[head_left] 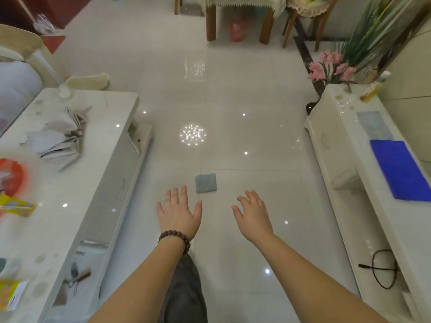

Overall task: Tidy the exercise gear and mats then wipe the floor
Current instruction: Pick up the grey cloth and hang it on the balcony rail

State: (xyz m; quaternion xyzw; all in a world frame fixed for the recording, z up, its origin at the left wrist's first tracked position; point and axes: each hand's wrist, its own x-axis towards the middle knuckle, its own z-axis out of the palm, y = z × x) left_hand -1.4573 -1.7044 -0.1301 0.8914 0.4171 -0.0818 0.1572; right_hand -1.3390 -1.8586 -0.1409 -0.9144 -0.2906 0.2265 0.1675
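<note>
A small folded grey-blue cloth (206, 183) lies flat on the glossy white tile floor (245, 141). My left hand (179, 212), with a brown bead bracelet at the wrist, is stretched out with fingers spread, just below and left of the cloth and not touching it. My right hand (253, 215) reaches forward to the cloth's lower right, fingers relaxed and slightly bent, holding nothing. A folded blue mat (400, 170) lies on the white cabinet (345, 159) at the right.
A white coffee table (77, 194) at the left carries folded grey cloths (60, 136), an orange dish and yellow packets. A black cable (382, 269) lies on the cabinet. Pink flowers (331, 67) in a vase, a dining table and chairs stand at the back. My grey-trousered leg (186, 292) is below.
</note>
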